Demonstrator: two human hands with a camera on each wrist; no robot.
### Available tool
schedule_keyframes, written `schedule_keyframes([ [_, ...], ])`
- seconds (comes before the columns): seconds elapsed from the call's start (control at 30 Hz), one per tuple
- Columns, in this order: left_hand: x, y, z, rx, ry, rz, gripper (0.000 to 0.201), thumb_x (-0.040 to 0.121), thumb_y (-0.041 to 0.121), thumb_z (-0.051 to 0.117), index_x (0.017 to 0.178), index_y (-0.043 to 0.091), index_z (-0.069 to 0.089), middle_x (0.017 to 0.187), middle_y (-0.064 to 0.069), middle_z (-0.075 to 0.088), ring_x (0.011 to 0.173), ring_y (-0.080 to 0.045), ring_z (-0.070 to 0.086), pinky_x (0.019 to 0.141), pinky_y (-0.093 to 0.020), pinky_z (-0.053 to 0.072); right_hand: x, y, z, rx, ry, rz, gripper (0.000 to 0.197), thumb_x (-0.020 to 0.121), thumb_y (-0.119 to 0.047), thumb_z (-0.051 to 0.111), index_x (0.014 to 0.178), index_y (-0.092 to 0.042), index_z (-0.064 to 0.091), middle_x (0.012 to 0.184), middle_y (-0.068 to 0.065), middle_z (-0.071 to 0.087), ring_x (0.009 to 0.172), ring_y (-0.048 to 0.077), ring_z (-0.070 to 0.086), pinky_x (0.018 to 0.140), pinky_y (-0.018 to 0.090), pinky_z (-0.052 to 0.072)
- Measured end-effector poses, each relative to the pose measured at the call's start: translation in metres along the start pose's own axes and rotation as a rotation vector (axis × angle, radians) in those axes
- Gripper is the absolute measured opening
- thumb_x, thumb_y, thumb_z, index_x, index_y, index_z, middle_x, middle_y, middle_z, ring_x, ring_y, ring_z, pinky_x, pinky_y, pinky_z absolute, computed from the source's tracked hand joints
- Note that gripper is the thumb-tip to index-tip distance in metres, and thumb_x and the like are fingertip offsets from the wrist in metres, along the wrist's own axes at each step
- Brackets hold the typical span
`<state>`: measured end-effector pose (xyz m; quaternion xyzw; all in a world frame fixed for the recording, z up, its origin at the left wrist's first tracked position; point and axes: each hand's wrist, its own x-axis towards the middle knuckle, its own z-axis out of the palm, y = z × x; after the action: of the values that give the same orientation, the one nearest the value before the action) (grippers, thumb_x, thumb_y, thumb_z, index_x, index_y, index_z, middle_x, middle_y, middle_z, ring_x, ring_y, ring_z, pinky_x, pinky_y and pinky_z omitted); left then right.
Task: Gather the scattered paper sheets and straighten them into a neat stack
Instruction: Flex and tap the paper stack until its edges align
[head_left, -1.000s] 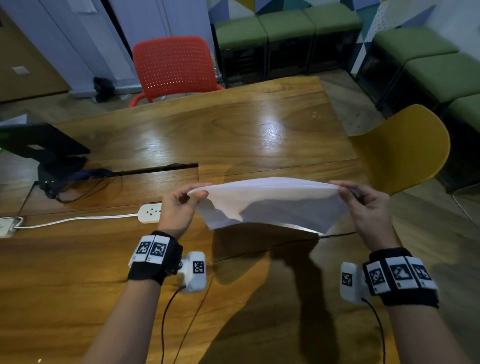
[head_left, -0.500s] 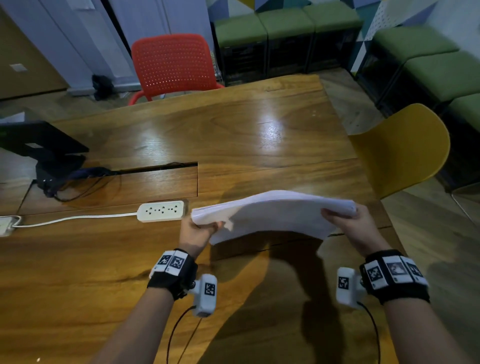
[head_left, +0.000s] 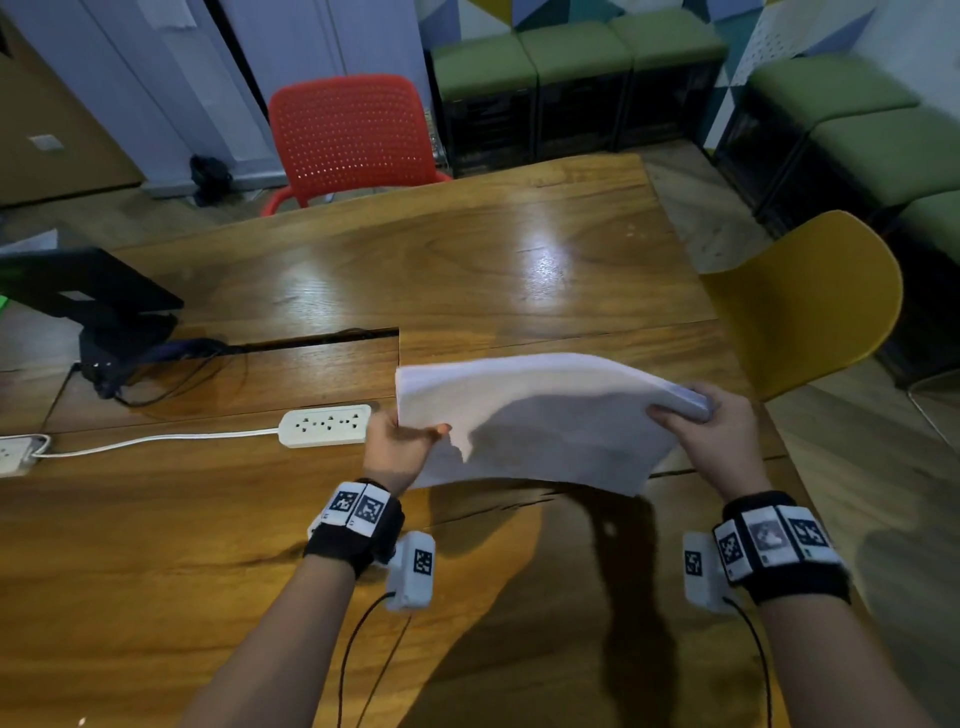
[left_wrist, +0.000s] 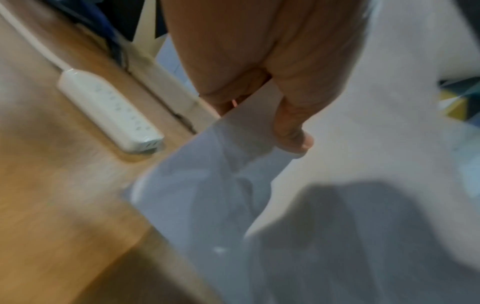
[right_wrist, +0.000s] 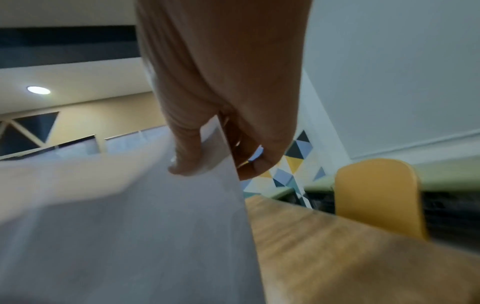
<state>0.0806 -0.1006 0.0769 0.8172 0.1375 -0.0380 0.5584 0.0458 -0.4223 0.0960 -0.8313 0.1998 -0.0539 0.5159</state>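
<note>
White sheets (head_left: 530, 415) are lower now than a second ago, tipped flat and held just above the table (head_left: 519, 270); the left hand (head_left: 397, 447) pinches one end; the right hand (head_left: 711, 436) grips the other; the pile looks gathered, ready to tap even.

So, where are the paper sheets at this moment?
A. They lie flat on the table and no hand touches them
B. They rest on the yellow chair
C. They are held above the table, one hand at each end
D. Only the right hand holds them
C: the left hand and the right hand each grip one end of the paper sheets, which sag above the table.
</note>
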Motion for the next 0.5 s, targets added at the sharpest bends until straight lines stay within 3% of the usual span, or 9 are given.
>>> schedule_keyframes([
  [0.07, 0.000, 0.020, -0.010, 0.023, -0.010, 0.114, 0.023, 0.073, -0.002, 0.076, 0.095, 0.001, 0.071, 0.089, -0.006, 0.069, 0.082, -0.021, 0.067, 0.060, -0.009, 0.051, 0.002, -0.009, -0.001, -0.374, -0.012, -0.197, 0.026, 0.074, -0.022, 0.078, 0.096, -0.011, 0.069, 0.089, 0.007, 0.070, 0.085, 0.023, 0.063, 0.075, 0.043, 0.052],
  [0.17, -0.007, 0.052, -0.020, 0.167, -0.167, 0.408, 0.011, 0.075, 0.008, 0.076, 0.085, 0.013, 0.075, 0.085, -0.005, 0.076, 0.079, -0.021, 0.072, 0.063, -0.031, 0.058, -0.004, -0.038, 0.014, -0.622, -0.209, -0.396, 0.031, 0.075, -0.032, 0.076, 0.097, -0.012, 0.069, 0.091, 0.006, 0.069, 0.088, 0.027, 0.062, 0.077, 0.044, 0.049],
  [0.27, -0.018, 0.077, -0.018, 0.324, -0.245, 0.581, 0.005, 0.077, 0.013, 0.072, 0.081, 0.015, 0.075, 0.076, 0.000, 0.075, 0.071, -0.014, 0.070, 0.058, -0.036, 0.054, -0.017, -0.065, 0.028, -0.445, -0.408, -0.488, 0.031, 0.083, -0.041, 0.067, 0.081, -0.010, 0.066, 0.074, 0.004, 0.065, 0.068, 0.023, 0.058, 0.064, 0.043, 0.047],
  [0.33, -0.022, 0.090, -0.020, 0.323, -0.268, 0.586, 0.004, 0.077, 0.014, 0.073, 0.079, 0.017, 0.073, 0.073, 0.003, 0.074, 0.069, -0.011, 0.068, 0.059, -0.035, 0.055, -0.022, -0.072, 0.027, -0.307, -0.371, -0.541, 0.034, 0.087, -0.039, 0.063, 0.070, -0.009, 0.062, 0.064, 0.010, 0.062, 0.058, 0.024, 0.055, 0.058, 0.046, 0.044],
  [0.43, -0.022, 0.096, -0.034, 0.376, -0.327, 0.495, 0.010, 0.073, 0.023, 0.077, 0.081, 0.027, 0.074, 0.075, 0.007, 0.074, 0.075, -0.009, 0.069, 0.071, -0.035, 0.057, -0.025, -0.070, 0.018, -0.130, -0.320, -0.478, 0.041, 0.085, -0.044, 0.058, 0.076, -0.004, 0.066, 0.068, 0.019, 0.063, 0.063, 0.031, 0.060, 0.058, 0.044, 0.047],
  [0.5, -0.020, 0.096, -0.045, 0.484, -0.371, 0.501, 0.013, 0.071, 0.032, 0.073, 0.083, 0.028, 0.074, 0.077, 0.005, 0.074, 0.077, -0.014, 0.069, 0.073, -0.040, 0.056, -0.025, -0.064, 0.012, -0.016, -0.332, -0.412, 0.040, 0.085, -0.048, 0.058, 0.080, -0.009, 0.068, 0.073, 0.020, 0.065, 0.066, 0.032, 0.061, 0.059, 0.040, 0.047],
])
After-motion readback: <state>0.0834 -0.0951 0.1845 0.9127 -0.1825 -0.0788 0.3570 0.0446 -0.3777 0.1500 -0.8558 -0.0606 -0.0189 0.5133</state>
